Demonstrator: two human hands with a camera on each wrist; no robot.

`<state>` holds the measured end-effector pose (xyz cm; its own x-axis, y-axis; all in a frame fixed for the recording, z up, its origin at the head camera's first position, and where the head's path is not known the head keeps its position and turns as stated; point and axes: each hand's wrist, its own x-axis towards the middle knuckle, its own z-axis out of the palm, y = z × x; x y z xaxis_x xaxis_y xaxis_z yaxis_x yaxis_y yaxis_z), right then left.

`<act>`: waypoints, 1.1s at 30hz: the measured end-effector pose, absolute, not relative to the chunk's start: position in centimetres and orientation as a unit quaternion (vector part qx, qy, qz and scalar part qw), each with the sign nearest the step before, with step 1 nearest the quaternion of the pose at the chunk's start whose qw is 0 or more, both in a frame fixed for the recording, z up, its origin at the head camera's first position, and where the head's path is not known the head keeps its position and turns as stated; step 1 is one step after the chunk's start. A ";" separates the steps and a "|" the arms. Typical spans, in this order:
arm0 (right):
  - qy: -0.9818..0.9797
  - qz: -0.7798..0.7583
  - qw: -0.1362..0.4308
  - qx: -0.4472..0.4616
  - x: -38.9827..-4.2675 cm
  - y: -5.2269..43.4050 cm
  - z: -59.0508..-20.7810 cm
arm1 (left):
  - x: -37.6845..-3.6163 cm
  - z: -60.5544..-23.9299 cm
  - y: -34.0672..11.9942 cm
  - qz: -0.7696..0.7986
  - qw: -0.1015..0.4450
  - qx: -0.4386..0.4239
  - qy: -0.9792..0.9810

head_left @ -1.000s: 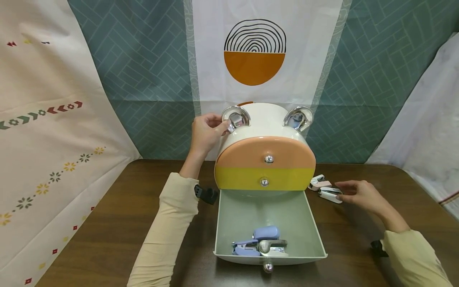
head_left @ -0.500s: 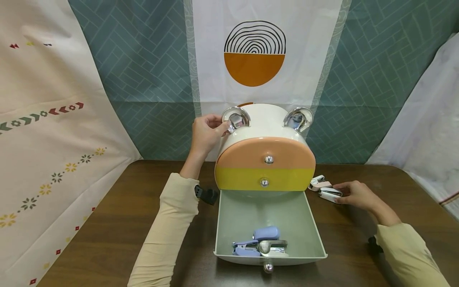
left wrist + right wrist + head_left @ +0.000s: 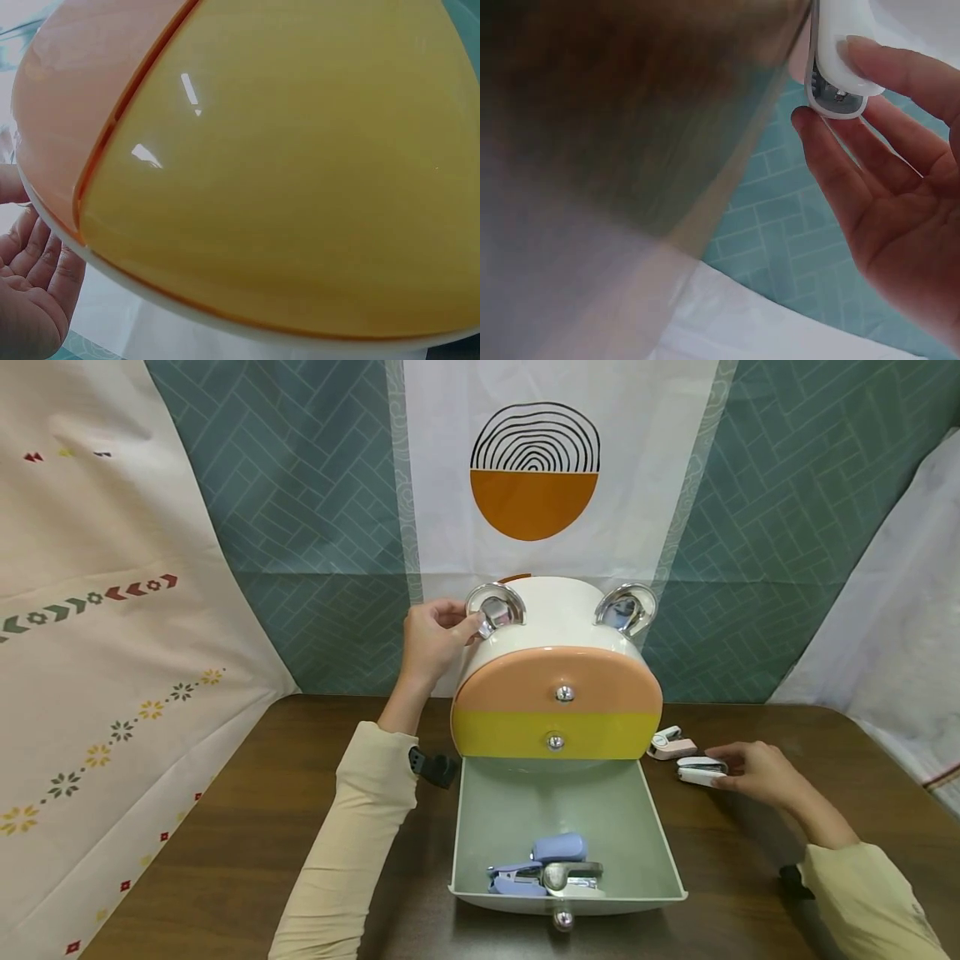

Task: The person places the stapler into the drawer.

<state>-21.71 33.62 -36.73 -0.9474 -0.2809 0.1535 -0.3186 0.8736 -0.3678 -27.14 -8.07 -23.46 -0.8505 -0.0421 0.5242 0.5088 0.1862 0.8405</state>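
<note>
Lying on the bench (image 3: 225, 827) at the right of the round drawer cabinet (image 3: 557, 693), the white stapler (image 3: 701, 771) sits right against the right hand (image 3: 757, 770), whose fingertips pinch its near end; in the right wrist view a thumb and a finger close on the stapler's tip, though that frame is blurred and the grip may be only light. Its long axis runs roughly left to right, pointing from the hand toward the cabinet. A pink stapler (image 3: 671, 743) lies just beside it, closer to the cabinet. The open bottom drawer (image 3: 660, 852), holding purple staplers (image 3: 543, 864), lies to the left of and nearer to the person than the white one. The left hand (image 3: 431, 639) is well apart, curled around the chrome ear (image 3: 493, 604) at the cabinet's top left, so the right hand is clearly the nearer
</note>
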 end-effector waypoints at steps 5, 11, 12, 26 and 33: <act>-0.959 0.208 0.086 0.174 -19.9 33.4 -36.1 | -27.2 -23.5 -8.0 -0.622 0.221 -0.159 -0.735; -0.939 0.208 0.168 0.214 -17.7 32.6 -34.5 | -27.2 -23.4 -8.1 -0.616 0.221 -0.152 -0.740; -0.936 0.207 0.179 0.219 -17.4 32.5 -34.3 | -27.2 -23.4 -8.1 -0.616 0.221 -0.151 -0.741; -0.877 0.253 0.232 0.337 -13.2 27.1 -31.1 | -27.3 -23.4 -8.1 -0.615 0.221 -0.152 -0.742; -0.873 0.225 0.195 0.387 -12.9 24.1 -31.4 | -27.2 -23.4 -8.2 -0.616 0.219 -0.150 -0.742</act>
<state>-12.89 24.10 -31.37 -0.6239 -0.5880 0.5148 -0.7635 0.5992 -0.2410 -27.25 -8.16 -23.43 -0.8592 -0.0463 0.5096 0.4925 0.1953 0.8481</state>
